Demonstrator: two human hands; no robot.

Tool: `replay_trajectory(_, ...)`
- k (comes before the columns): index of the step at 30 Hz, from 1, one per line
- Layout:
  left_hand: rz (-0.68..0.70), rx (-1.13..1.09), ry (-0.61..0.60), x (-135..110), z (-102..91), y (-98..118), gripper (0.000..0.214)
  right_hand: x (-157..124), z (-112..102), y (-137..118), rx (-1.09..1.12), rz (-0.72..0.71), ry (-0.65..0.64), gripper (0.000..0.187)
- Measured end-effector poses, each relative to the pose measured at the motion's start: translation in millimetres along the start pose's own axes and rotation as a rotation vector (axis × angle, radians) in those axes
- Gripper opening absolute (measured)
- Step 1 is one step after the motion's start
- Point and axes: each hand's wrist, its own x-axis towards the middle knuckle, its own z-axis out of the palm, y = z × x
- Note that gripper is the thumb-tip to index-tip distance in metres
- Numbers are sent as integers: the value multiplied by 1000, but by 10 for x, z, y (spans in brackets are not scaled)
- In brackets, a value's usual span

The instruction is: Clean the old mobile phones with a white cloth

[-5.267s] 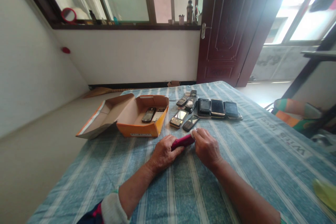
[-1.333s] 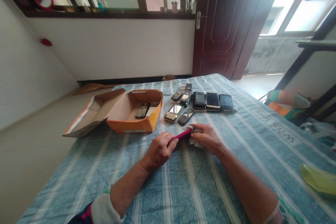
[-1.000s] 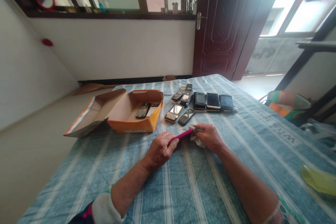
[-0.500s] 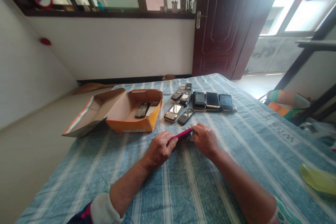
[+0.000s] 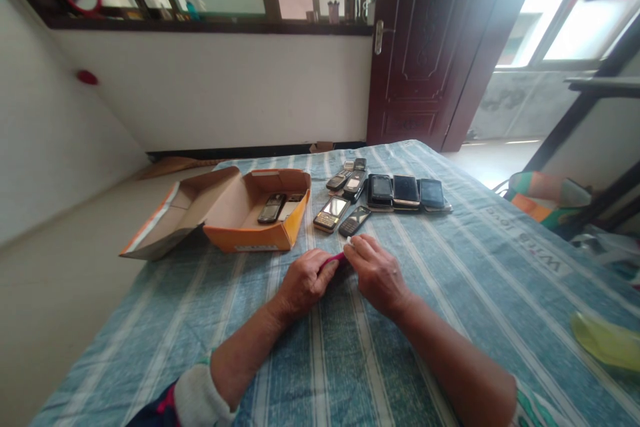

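Note:
A slim magenta phone [image 5: 334,259] is seen nearly edge-on above the bed-like striped cloth. My left hand [image 5: 307,283] is closed around its left end, thumb on top. My right hand [image 5: 376,273] is closed on a white tissue [image 5: 350,241], of which only a small bit shows, and presses it over the phone's right part. The fingers cover that end of the phone. Just beyond the hands lie a small black keypad phone [image 5: 355,221] and a gold-edged keypad phone [image 5: 331,213].
An open orange cardboard box [image 5: 250,240] stands on the left with phones inside, its lid [image 5: 175,213] folded back. Touchscreen phones [image 5: 405,191] lie in a row beyond my right hand, beside more keypad phones [image 5: 355,183]. Blue striped cloth [image 5: 225,340] covers the surface.
My right hand has slid left along the magenta phone with the tissue, covering more of it. My left hand has kept its hold, almost still.

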Motion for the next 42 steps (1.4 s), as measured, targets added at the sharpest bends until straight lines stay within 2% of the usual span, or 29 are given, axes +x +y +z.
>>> replay_trajectory(6,3,8,19,0,-9,16,30,-26,11,118,-59,96,-19,23)
replay_trajectory(9,-1,-4,16,0,-9,17,29,-23,-2,54,-38,66,-20,25)
replay_trajectory(14,-22,-34,1,6,-6,11,29,-1,-1,-71,22,3,-94,30)
replay_trajectory(17,-19,-25,8,8,-8,7,29,-7,2,21,15,88,-92,28)
replay_trajectory(20,-13,-6,17,8,-14,4,29,-24,-3,151,-11,198,-79,27)
replay_trajectory(23,-4,8,10,6,-16,-2,30,-40,-4,199,13,246,-55,29)
replay_trajectory(28,52,22,-5,0,-15,11,28,-65,22,177,134,269,46,36)
replay_trajectory(36,46,46,-65,-19,-37,133,13,-59,48,289,322,441,192,34)
replay_trajectory(42,69,102,-64,-52,30,99,30,-63,53,236,374,414,170,32)
